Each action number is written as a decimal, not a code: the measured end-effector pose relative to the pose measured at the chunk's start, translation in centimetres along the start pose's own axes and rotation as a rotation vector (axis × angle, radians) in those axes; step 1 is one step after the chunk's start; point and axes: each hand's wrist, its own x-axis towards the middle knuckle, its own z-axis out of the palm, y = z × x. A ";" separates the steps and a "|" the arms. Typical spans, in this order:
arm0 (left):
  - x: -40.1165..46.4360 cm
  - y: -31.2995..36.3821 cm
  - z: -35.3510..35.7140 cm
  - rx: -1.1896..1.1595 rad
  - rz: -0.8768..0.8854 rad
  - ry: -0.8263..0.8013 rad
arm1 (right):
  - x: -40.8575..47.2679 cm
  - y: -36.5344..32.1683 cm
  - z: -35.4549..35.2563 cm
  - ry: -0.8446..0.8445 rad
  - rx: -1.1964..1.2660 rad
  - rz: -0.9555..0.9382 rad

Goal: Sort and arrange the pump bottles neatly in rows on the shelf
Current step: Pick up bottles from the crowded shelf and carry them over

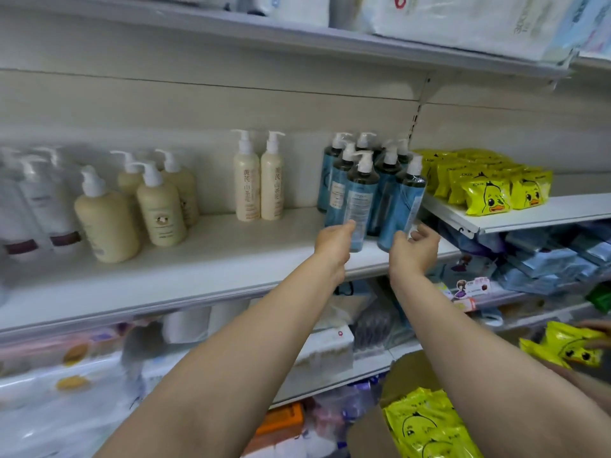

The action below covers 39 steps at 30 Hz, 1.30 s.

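Blue pump bottles [363,180] crowd the right end of the white shelf [205,259]. The left hand [334,241] grips the base of the front blue bottle [358,206]; the right hand [417,244] pinches the tilted blue bottle [401,209] just beside it, fingers curled round its lower edge. Two tall cream bottles [261,183] stand to the left, squat cream bottles [139,206] further left. Yellow duck packets [489,186] fill the neighbouring shelf.

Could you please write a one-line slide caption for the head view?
Left hand and right hand each grip a blue pump bottle at the white shelf front.
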 end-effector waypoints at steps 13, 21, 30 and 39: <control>-10.5 4.5 -25.7 -0.235 0.204 0.301 | -26.1 -8.0 10.6 -0.534 0.143 -0.055; -23.5 5.3 -42.0 -0.292 0.289 0.540 | -46.3 -10.7 15.3 -0.987 0.198 0.018; -36.8 3.6 -56.7 -0.334 0.341 0.820 | -66.0 -12.1 16.3 -1.257 0.240 0.081; -40.2 4.0 -65.3 -0.395 0.414 0.924 | -74.9 -14.0 21.2 -1.379 0.213 0.114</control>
